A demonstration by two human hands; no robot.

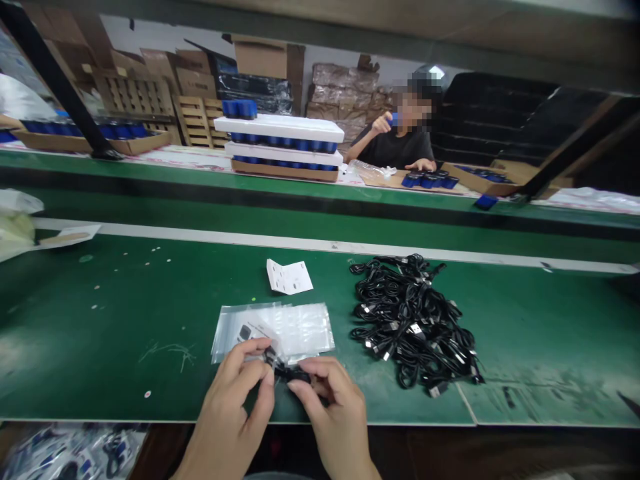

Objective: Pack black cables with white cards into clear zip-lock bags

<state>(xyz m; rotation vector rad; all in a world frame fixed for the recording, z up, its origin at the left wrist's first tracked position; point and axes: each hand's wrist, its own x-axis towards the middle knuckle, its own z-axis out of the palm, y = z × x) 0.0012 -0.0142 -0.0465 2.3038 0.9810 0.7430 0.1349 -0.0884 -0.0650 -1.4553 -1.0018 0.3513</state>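
My left hand [237, 393] and my right hand [333, 400] meet at the near edge of the green table [125, 320]. Both pinch a small coiled black cable [289, 373] between thumb and fingers. Just beyond my hands lies a stack of clear plastic bags [295, 327], the top one partly lifted by my left fingers. A pile of black coiled cables [415, 320] lies to the right of the bags. A folded white leaflet [289, 277] rests behind the bags.
A green conveyor [200, 200] runs across behind the table. Beyond it sit white trays of blue parts [283, 143], and a person [400, 143] in a dark shirt. Filled bags [70, 453] lie in a bin at lower left.
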